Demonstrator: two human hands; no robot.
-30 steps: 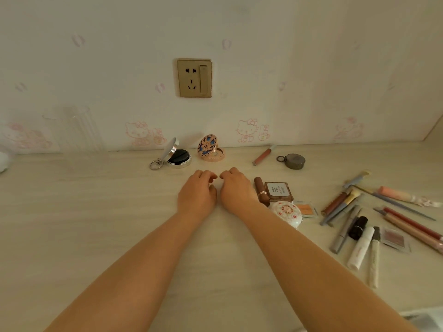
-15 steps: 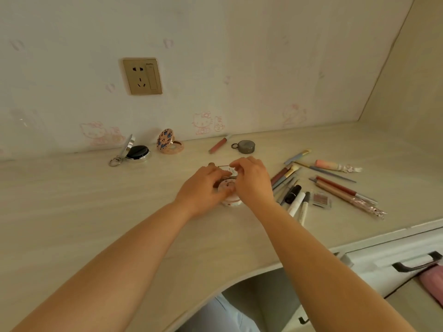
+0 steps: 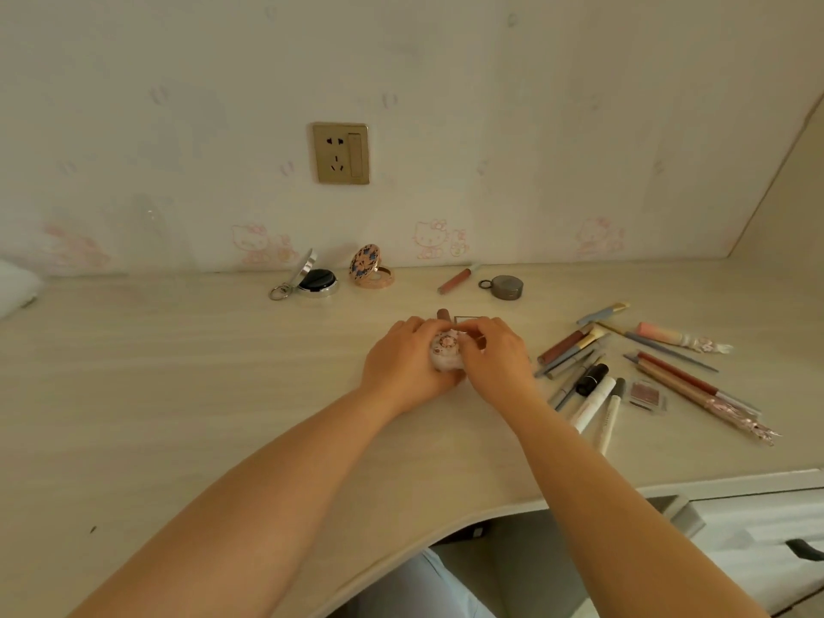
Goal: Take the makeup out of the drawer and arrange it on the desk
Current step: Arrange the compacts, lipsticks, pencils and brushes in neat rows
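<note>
Pale wood desk (image 3: pixel 187 394) runs under our arms to a papered wall with a brass socket (image 3: pixel 340 153). Near the middle, our left hand (image 3: pixel 403 365) and right hand (image 3: pixel 495 359) both curl their fingers around a round white compact (image 3: pixel 446 352) with a pink floral lid. Its sides are hidden under our fingers. Behind it, a brown tube (image 3: pixel 442 314) and a square case are mostly covered.

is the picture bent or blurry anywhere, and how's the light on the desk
Head view: wide-angle bend, the desk edge curves and the forearms balloon near the bottom; soft, even, warm light with only faint shadows under the left hand and right hand; no strong glare; the round compact they grip looks slightly soft, and the wall stickers are pale and washed out.
</note>
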